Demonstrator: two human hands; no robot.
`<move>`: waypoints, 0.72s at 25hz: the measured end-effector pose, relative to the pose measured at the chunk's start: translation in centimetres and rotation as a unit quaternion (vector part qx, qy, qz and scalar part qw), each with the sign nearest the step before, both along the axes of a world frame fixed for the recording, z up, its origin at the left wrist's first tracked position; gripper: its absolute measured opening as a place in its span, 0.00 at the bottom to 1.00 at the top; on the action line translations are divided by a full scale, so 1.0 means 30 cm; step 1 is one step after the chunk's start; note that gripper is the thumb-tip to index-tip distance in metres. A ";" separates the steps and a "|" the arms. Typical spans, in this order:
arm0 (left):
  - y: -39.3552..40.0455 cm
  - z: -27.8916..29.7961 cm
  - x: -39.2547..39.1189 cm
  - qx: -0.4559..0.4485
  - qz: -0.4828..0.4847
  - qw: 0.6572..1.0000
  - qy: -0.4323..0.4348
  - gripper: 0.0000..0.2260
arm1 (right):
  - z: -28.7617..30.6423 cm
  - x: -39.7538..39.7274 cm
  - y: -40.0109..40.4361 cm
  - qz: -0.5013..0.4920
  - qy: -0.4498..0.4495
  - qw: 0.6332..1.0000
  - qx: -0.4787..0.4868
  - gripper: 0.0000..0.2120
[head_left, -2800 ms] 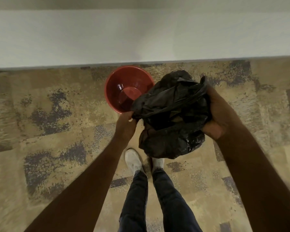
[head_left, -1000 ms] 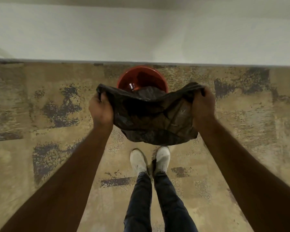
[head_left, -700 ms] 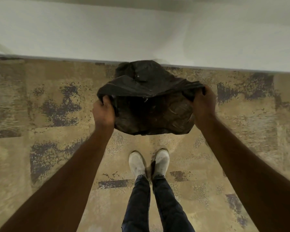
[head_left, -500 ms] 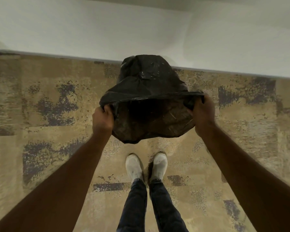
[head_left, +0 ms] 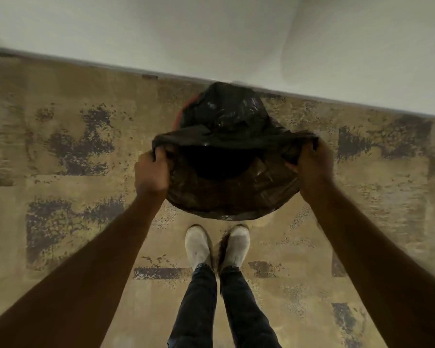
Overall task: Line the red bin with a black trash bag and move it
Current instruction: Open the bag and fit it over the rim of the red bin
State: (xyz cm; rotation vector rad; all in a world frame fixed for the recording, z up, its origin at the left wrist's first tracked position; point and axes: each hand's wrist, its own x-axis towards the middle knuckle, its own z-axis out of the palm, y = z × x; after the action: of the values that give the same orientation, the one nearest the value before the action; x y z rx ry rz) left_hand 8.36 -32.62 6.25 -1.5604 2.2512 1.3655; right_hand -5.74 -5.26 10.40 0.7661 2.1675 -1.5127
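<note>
I hold a black trash bag (head_left: pixel 226 187) stretched open between both hands, its mouth facing me. My left hand (head_left: pixel 151 172) grips the left side of the bag's rim and my right hand (head_left: pixel 314 169) grips the right side. The bag's far end billows up toward the wall. The red bin (head_left: pixel 177 119) stands on the floor by the wall; the bag hides nearly all of it, and only a thin red sliver of rim shows at the bag's upper left.
A white wall (head_left: pixel 211 33) runs along the far side, just behind the bin. The floor is tan carpet (head_left: pixel 73 222) with dark patches. My feet in white shoes (head_left: pixel 217 244) stand close below the bag.
The crumpled bag was spread open between my hands and puffed up with air. It now covers the red bin, which was plainly visible a second ago.
</note>
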 end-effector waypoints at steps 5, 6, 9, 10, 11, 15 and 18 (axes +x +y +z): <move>-0.017 0.010 0.053 0.045 -0.065 0.993 -0.085 0.27 | 0.040 -0.030 -0.019 0.152 -0.030 0.985 0.071 0.12; -0.018 0.000 0.070 0.059 -0.083 0.988 -0.115 0.29 | 0.037 -0.025 -0.022 0.174 -0.083 0.979 0.072 0.12; -0.019 -0.034 0.097 0.097 -0.106 0.974 -0.177 0.31 | 0.028 -0.016 -0.026 0.185 -0.225 0.955 0.060 0.12; -0.020 -0.045 0.100 0.108 -0.111 0.971 -0.182 0.30 | 0.024 -0.015 -0.026 0.183 -0.240 0.951 0.061 0.13; -0.019 -0.051 0.101 0.125 -0.111 0.969 -0.181 0.28 | 0.021 -0.015 -0.023 0.183 -0.243 0.951 0.061 0.14; -0.023 -0.055 0.073 0.183 -0.113 0.963 -0.163 0.26 | 0.025 -0.032 -0.021 0.178 -0.205 0.961 0.056 0.14; -0.051 -0.040 0.031 0.136 -0.080 0.985 -0.073 0.24 | 0.034 -0.075 -0.047 0.156 -0.121 0.980 0.031 0.12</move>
State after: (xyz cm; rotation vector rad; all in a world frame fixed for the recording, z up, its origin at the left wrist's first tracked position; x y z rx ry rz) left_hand 9.30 -34.16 5.04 -1.3148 1.9598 1.3947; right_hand -7.98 -6.68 11.41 0.5624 2.0460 -1.1379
